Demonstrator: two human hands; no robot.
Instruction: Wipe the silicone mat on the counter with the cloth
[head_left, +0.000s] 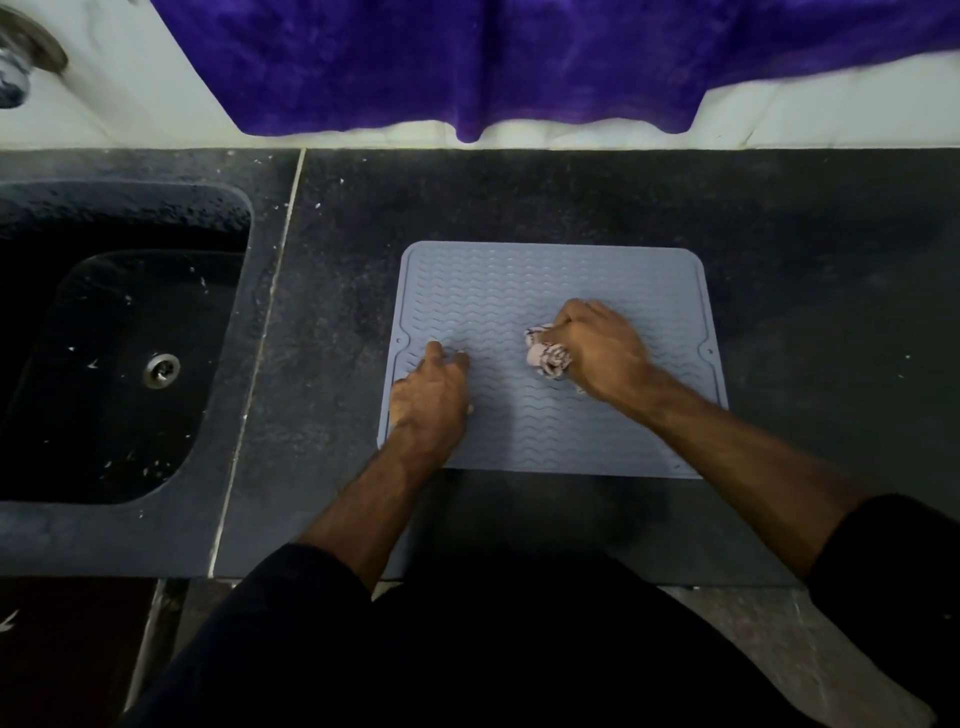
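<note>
A blue-grey silicone mat (519, 291) with wavy ridges lies flat on the dark counter (779, 260). My right hand (597, 353) is closed around a bunched pale patterned cloth (545, 353), which presses on the mat's middle right. My left hand (431, 395) rests on the mat's left side, fingers spread and tips down on the ridges, holding nothing.
A black sink (104, 338) with a metal drain (162, 370) is sunk into the counter at the left. A purple towel (493, 62) hangs over the white wall at the back. A metal tap (21, 62) shows at the top left corner.
</note>
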